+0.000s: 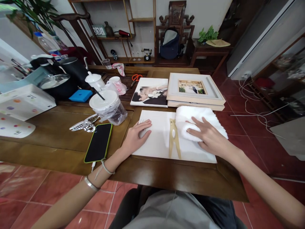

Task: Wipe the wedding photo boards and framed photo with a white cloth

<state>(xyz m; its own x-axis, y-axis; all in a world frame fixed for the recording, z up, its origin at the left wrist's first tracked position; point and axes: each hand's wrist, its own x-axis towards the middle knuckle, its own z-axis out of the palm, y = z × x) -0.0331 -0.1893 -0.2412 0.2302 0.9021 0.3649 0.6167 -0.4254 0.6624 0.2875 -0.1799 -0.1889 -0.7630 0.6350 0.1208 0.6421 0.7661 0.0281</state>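
Note:
On the dark wooden table, a flat white board [154, 136] lies in front of me. A tan, two-legged piece [172, 138] with a slot rests on the middle of it. My left hand [138, 135] lies flat on the board's left edge, fingers stretched and holding nothing. A fluffy white towel [200, 116] covers the board's upper right part and hangs past its right side. My right hand [202, 130] presses on the towel, its fingers around a bunched fold. What lies beneath the towel is hidden.
Behind the board are a photo print [152, 92] and a stacked pale frame [195, 87]. At left are a phone [98, 143] with a cable, a lidded cup [105, 103] in a plastic bag, a silver clip [84, 124] and a blue box [80, 95]. Orange-handled scissors [136, 78] lie farther back.

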